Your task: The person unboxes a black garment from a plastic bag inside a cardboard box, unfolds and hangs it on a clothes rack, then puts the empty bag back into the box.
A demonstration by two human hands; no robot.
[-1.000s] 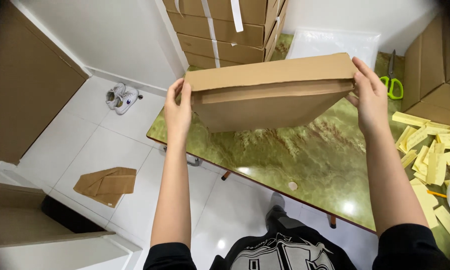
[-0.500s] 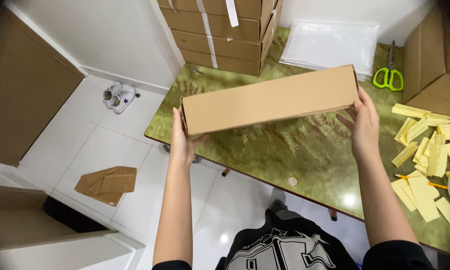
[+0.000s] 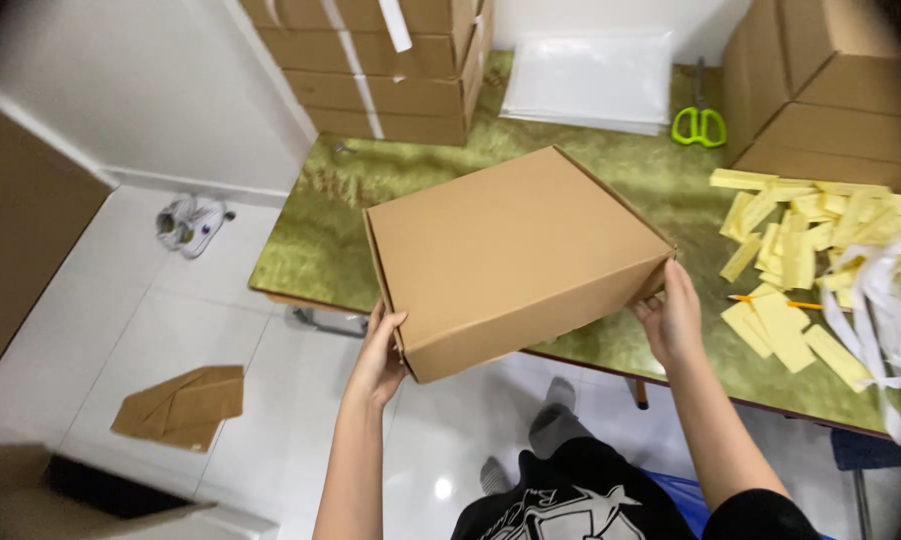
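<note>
Green marble-patterned table [image 3: 591,180], white tiled floor beneath it, and stacked cartons [image 3: 391,60] against the far wall set the scene as I watch a closed brown cardboard box [image 3: 511,255] held just above the table's near edge. From my remote seat I see 2 bare hands doing the work: the left hand [image 3: 379,358] cups the near-left corner from below, fingers closed against the cardboard, while the right hand [image 3: 671,318] grips the near-right corner, fingers wrapped onto the side wall. The box sits tilted, its lid facing up toward the camera.

To handle it well, I judge both palms should stay low on opposite corners so the lid does not spring open, and the box should be kept level. Yellow paper strips [image 3: 801,260] and white shreds [image 3: 886,300] lie near the right hand and could snag. Green scissors [image 3: 699,125] rest well apart.
</note>
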